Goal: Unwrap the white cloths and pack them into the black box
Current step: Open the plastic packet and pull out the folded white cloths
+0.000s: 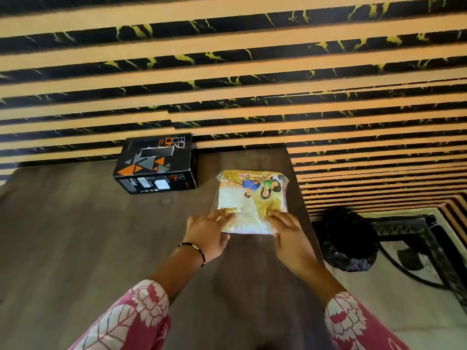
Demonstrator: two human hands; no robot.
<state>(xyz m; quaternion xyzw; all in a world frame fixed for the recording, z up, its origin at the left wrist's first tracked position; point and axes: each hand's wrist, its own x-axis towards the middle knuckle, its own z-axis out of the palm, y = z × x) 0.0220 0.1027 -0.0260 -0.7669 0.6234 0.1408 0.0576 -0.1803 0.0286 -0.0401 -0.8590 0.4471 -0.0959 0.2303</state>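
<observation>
Both hands, left hand [206,231] and right hand [290,232], lay with spread fingers [222,214] on the near edge of the flat, clear-plastic-wrapped packet of white cloths [249,200], apparently to steady it on the dark wooden table [75,236] for opening, beside the closed black cardboard box [156,164].

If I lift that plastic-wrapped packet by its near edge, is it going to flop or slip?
The packet will probably sag, since it looks like folded cloth in thin clear wrap with no stiff backing visible. The glossy, crinkled film may slide under the left hand and right hand, both resting flat on its near edge. It looks light and flat, so unlikely to tip.
</observation>
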